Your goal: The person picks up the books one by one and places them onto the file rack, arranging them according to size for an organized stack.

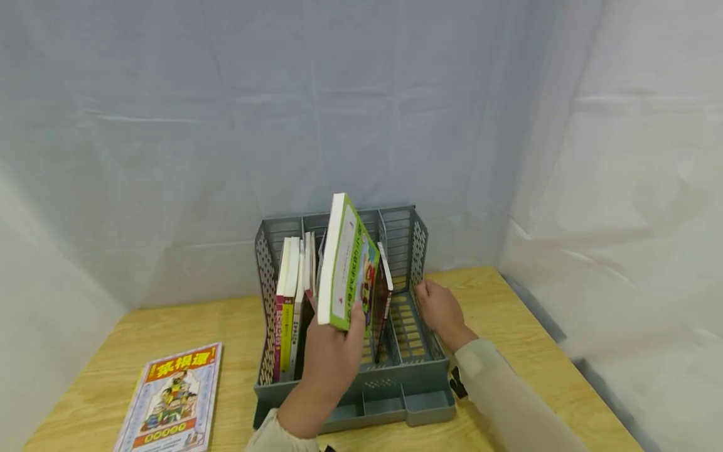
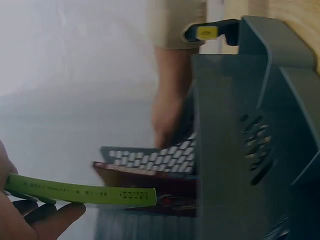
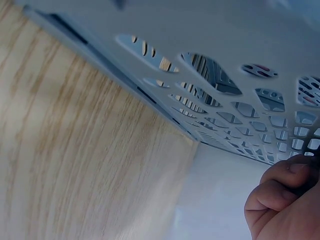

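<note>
My left hand [image 1: 330, 361] grips a green-covered book [image 1: 344, 270] by its lower end, thumb on the cover. It is tilted, above the middle of a grey desktop file rack [image 1: 316, 394]; the left wrist view shows its green spine [image 2: 85, 192]. My right hand [image 1: 443, 314] holds the top edge of the rack's perforated right side wall, fingers curled over it; the right wrist view shows the curled fingers [image 3: 280, 192]. A dark red book [image 1: 381, 301] leans in the rack, right of the green one. Several books [image 1: 288, 301] stand upright at the rack's left.
A comic-style book [image 1: 175, 402] with a red and yellow title lies flat on the wooden table [image 1: 237, 320], left of the rack. Small trays [image 1: 429, 402] run along the rack's front. White sheeting [image 1: 169, 125] hangs behind and at both sides.
</note>
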Tool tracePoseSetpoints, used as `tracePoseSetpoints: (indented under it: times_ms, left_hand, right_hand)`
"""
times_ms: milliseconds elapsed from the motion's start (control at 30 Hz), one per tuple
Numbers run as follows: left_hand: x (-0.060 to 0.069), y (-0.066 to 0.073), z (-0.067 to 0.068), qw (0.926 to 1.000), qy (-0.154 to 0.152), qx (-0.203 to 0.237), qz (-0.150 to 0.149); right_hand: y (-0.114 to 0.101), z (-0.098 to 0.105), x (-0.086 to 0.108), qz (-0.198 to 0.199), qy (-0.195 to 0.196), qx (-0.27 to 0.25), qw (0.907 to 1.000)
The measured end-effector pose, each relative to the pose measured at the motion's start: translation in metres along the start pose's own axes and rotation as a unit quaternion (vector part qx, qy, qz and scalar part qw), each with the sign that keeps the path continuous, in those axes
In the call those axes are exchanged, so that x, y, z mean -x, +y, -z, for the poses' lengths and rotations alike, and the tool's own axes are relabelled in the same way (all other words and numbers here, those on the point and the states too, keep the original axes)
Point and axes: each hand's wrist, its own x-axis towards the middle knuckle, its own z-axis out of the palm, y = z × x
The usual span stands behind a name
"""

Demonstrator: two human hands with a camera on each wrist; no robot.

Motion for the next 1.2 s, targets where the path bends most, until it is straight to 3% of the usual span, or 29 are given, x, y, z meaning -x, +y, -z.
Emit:
tracePoseSetpoints:
  times_ms: [133,300,667,867,1067,1200]
  left_hand:
    - [0.003,-0.012,-0.016,0.9967,-0.013,-0.033,0.072]
    - [0.003,-0.026,-0.028,0.9917,-0.039,-0.038,0.116]
    - [-0.001,-0.041,-0.047,0.9832,-0.086,-0.076,0.142]
    - [-0.002,-0.051,-0.05,0.9779,-0.146,-0.057,0.138]
    - [-0.003,-0.058,-0.053,0.968,-0.187,-0.048,0.16]
    - [-0.006,-0.061,-0.056,0.9539,-0.223,-0.047,0.196]
  right_hand:
    - [-0.001,0.001,0.001,0.003,-0.002,-0.003,1.0]
    - [-0.001,0.004,0.004,-0.002,-0.013,-0.002,0.9999]
    - [-0.001,0.012,0.008,0.002,-0.004,0.003,1.0]
    - [-0.002,0.012,0.009,0.001,-0.003,0.005,1.0]
    - [-0.001,0.012,0.009,-0.002,-0.003,0.008,1.0]
    - [0.001,0.012,0.009,0.001,-0.003,0.01,0.9999]
